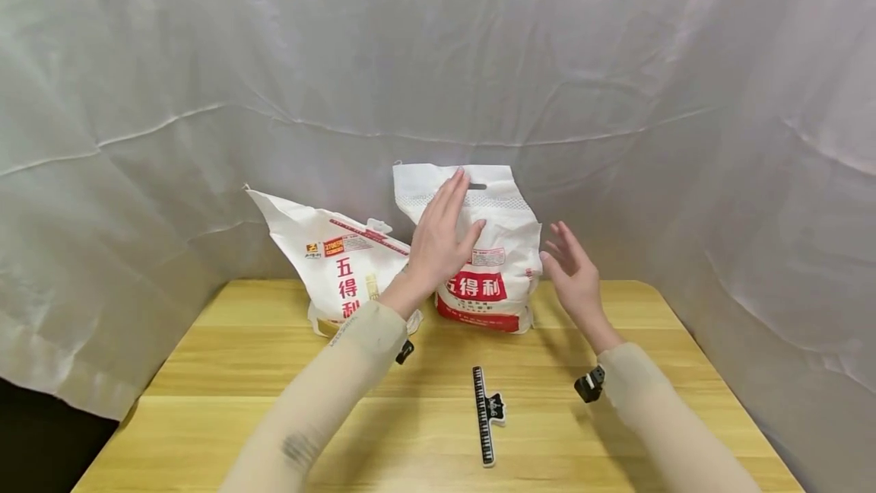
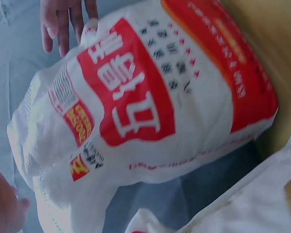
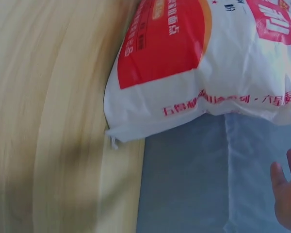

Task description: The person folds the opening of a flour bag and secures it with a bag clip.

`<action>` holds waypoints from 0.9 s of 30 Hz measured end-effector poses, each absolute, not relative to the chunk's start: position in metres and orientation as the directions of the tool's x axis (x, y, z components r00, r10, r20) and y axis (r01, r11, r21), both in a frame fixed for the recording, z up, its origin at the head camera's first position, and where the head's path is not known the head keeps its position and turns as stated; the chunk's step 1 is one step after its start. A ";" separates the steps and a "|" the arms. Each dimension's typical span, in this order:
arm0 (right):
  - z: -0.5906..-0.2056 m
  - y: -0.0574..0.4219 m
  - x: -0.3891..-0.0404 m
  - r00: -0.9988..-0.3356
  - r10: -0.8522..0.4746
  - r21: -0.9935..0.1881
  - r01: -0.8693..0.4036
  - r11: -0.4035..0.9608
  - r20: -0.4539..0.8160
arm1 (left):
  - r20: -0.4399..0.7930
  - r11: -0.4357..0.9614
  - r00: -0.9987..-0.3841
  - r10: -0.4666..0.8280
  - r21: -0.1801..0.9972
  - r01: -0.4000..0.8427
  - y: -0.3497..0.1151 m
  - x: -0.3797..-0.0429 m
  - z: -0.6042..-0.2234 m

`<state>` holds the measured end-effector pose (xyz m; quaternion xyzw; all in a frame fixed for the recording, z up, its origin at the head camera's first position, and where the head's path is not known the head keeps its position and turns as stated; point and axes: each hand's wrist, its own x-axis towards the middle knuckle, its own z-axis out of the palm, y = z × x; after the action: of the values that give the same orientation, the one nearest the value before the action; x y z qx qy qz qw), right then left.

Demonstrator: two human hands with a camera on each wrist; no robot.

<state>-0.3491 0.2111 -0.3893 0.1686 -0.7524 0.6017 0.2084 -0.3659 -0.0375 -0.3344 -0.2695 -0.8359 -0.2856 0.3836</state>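
Left grip [image 1: 438,242] and right grip [image 1: 576,280], both loosely spread and empty, near a white bag [image 1: 489,261].
Head view: it stands at the tabletop's [image 1: 226,371] far side, long axis nearly upright, handle end [image 1: 491,176] up. Left wrist view: its top points lower-left; one-sided pushing could tip it. Right wrist view: visible fingers [image 3: 278,175] are apart from it.

Left bag [image 1: 331,268] and right bag [image 1: 489,268] stand behind a clip [image 1: 483,417] on the table [image 1: 226,371].
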 end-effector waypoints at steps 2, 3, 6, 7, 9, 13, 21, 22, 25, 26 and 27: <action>-0.387 0.211 -0.350 -0.860 -0.025 -0.834 -0.502 0.228 0.510 | 0.770 0.700 -0.587 0.251 0.274 0.659 -0.038 -0.371 -0.329; -0.387 0.212 -0.350 -0.861 -0.035 -0.833 -0.500 0.238 0.507 | 0.757 0.708 -0.599 0.260 0.272 0.652 -0.038 -0.373 -0.326; -0.384 0.212 -0.352 -0.860 -0.050 -0.825 -0.503 0.258 0.508 | 0.710 0.736 -0.644 0.286 0.269 0.622 -0.037 -0.380 -0.318; -0.383 0.212 -0.352 -0.862 -0.051 -0.824 -0.499 0.269 0.505 | 0.692 0.748 -0.660 0.291 0.266 0.608 -0.036 -0.382 -0.315; -0.380 0.212 -0.353 -0.868 -0.050 -0.822 -0.485 0.297 0.494 | 0.663 0.770 -0.684 0.305 0.251 0.586 -0.034 -0.388 -0.309; -0.374 0.212 -0.354 -0.879 -0.045 -0.822 -0.461 0.335 0.474 | 0.616 0.797 -0.719 0.320 0.235 0.556 -0.030 -0.398 -0.297; -0.367 0.206 -0.356 -0.851 0.013 -0.806 -0.492 0.330 0.525 | 0.570 0.784 -0.750 0.335 0.274 0.558 -0.021 -0.412 -0.284; -0.367 0.205 -0.356 -0.847 0.022 -0.805 -0.496 0.325 0.530 | 0.568 0.781 -0.751 0.336 0.278 0.559 -0.020 -0.412 -0.284; -0.368 0.205 -0.357 -0.838 0.042 -0.805 -0.508 0.307 0.544 | 0.554 0.780 -0.760 0.339 0.285 0.556 -0.017 -0.414 -0.284; -0.368 0.205 -0.358 -0.834 0.048 -0.803 -0.513 0.302 0.550 | 0.550 0.782 -0.763 0.339 0.286 0.554 -0.017 -0.415 -0.285; -0.369 0.205 -0.358 -0.830 0.051 -0.802 -0.518 0.298 0.555 | 0.549 0.784 -0.764 0.339 0.284 0.552 -0.017 -0.415 -0.286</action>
<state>-0.3578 0.2051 -0.3687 0.1523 -0.7664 0.5723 0.2486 -0.4154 -0.0165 -0.2861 -0.2437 -0.9130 -0.2202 0.2419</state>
